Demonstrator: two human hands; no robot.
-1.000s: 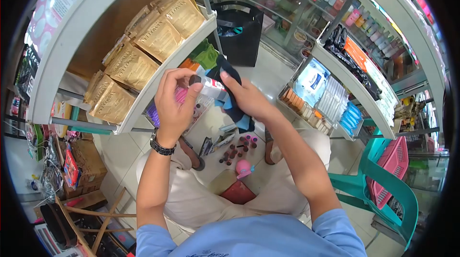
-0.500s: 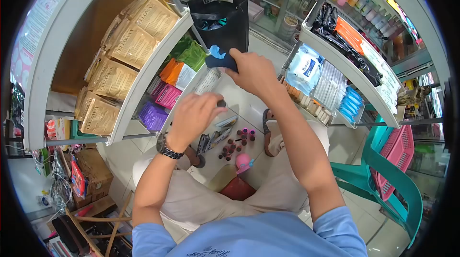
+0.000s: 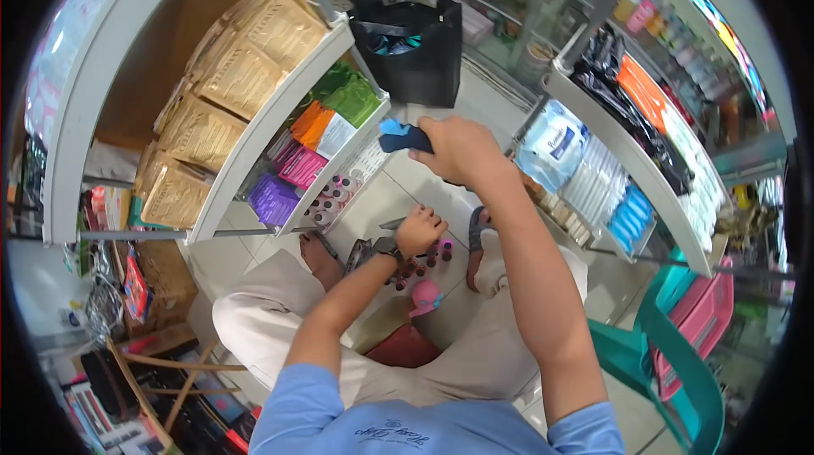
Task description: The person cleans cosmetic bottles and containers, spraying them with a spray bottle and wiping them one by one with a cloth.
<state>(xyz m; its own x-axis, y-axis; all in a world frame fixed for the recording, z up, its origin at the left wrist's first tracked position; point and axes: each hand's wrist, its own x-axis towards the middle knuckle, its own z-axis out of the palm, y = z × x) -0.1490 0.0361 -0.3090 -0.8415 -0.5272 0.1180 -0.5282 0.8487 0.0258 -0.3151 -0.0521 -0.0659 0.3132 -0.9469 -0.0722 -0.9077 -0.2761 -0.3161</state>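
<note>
Holding the dark blue cloth point(image 3: 409, 141) at 12 o'clock in my view, my right hand point(image 3: 462, 150) is wrapped around it. My hands are apart. My left hand point(image 3: 420, 231) is curled, down by the little bottles point(image 3: 432, 260) on the floor point(image 3: 397, 185), near 5 o'clock; I can't tell if it has one. More small bottles point(image 3: 335, 199) sit on the low shelf point(image 3: 365, 161) at 9 o'clock. I think I'm only partway: some are up there, some are left down here.
</note>
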